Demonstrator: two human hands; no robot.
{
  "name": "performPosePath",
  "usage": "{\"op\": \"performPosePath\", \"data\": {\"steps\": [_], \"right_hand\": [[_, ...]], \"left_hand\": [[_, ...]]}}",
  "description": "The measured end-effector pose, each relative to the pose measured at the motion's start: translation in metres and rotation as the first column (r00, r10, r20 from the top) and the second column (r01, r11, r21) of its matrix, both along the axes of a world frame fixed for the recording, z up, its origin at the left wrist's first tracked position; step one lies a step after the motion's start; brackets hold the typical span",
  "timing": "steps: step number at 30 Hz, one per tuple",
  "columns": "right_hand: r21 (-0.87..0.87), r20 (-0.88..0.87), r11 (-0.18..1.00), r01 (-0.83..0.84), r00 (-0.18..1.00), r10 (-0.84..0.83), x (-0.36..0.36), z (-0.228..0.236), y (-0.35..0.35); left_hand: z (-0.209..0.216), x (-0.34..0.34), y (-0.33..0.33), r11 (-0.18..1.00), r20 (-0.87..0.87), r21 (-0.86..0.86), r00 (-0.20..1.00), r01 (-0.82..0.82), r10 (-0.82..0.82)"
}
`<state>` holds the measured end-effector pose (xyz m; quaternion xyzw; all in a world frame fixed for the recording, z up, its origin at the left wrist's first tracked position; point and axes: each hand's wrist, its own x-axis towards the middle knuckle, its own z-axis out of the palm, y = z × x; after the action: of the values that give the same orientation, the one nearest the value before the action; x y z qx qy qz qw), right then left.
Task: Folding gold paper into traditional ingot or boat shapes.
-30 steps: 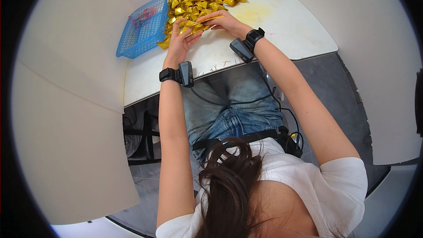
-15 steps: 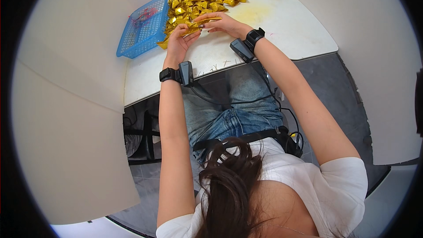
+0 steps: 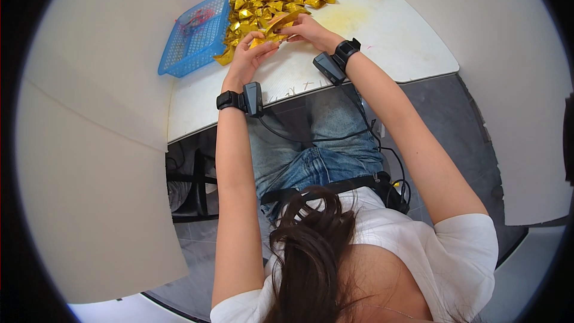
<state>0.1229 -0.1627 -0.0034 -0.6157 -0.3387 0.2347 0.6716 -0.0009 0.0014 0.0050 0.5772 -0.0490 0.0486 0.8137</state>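
Note:
Between my two hands is a piece of folded gold foil paper (image 3: 280, 24), held just above the table's left part. My left hand (image 3: 248, 57) grips its near left side, thumb and fingers closed on it. Fingers of my right hand (image 3: 312, 31) pinch its right side, and a raised flap of the foil curves up between the hands. Right behind lies a heap of folded gold paper ingots (image 3: 272, 0), partly hidden by the hands and the held piece.
A blue plastic basket (image 3: 190, 54) with pinkish-red strands (image 3: 200, 17) in it stands left of the heap. Gold ingots line the far edge of the white table (image 3: 394, 48). Pale partitions rise on both sides. Cables hang from black wrist-worn devices (image 3: 252, 100).
The held foil has gone from a flat strip to a raised, more opened shape. My right fingers have curled down around its near side; both forearms have hardly moved.

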Motion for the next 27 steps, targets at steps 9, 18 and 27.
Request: {"op": "performPosePath", "data": {"steps": [9,18,27], "right_hand": [[0.047,0.051,0.991,-0.126,0.991,0.124,-0.015,0.015,-0.007],[0.096,-0.173,0.984,-0.147,0.972,0.162,-0.014,0.015,-0.006],[0.085,-0.156,0.981,-0.174,0.970,0.185,-0.009,0.013,-0.005]], "left_hand": [[-0.002,-0.001,0.003,0.999,-0.011,-0.048,1.000,0.015,-0.016],[0.000,-0.002,0.003,0.997,-0.020,-0.072,0.999,-0.032,0.030],[0.002,-0.003,0.000,0.993,-0.043,-0.083,0.996,-0.087,0.084]]}}
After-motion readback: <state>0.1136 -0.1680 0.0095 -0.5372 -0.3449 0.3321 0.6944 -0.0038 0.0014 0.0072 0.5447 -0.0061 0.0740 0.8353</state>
